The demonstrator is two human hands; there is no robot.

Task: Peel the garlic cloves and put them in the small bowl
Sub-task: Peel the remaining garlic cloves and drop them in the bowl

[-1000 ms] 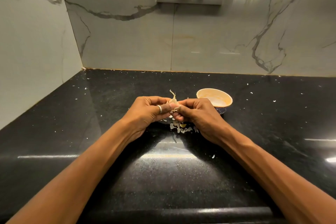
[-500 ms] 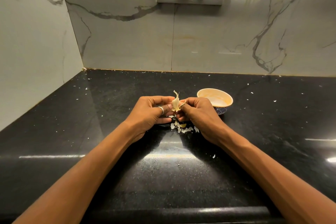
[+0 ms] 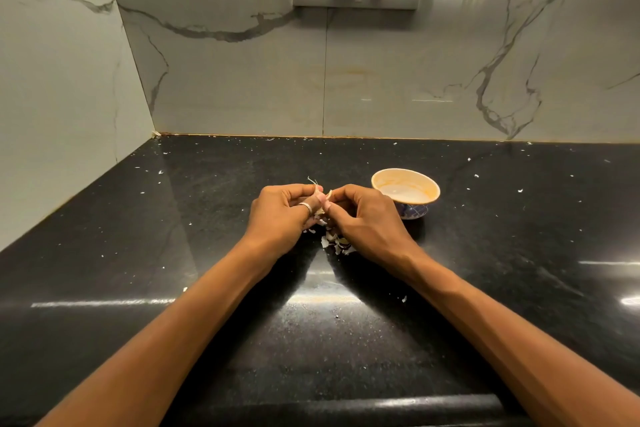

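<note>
Skin [image 3: 311,181] is coming off the garlic clove [image 3: 328,195]; a moment ago a tall strip was sticking up between the hands, and now only a thin wisp is showing by the left fingertips. Both the left hand [image 3: 280,215] and the right hand [image 3: 367,218] are pinching the clove between thumb and fingers, holding it just above the bench [image 3: 207,218]; the clove is mostly hiding behind the fingers. Bits of peel [image 3: 334,241] are lying in a little pile under the hands. Just to the right, a bit farther back, the small bowl [image 3: 375,184] is sitting; no clove is showing inside it. I am thinking this clove is getting nearly bare and is going into the bowl soon.
</note>
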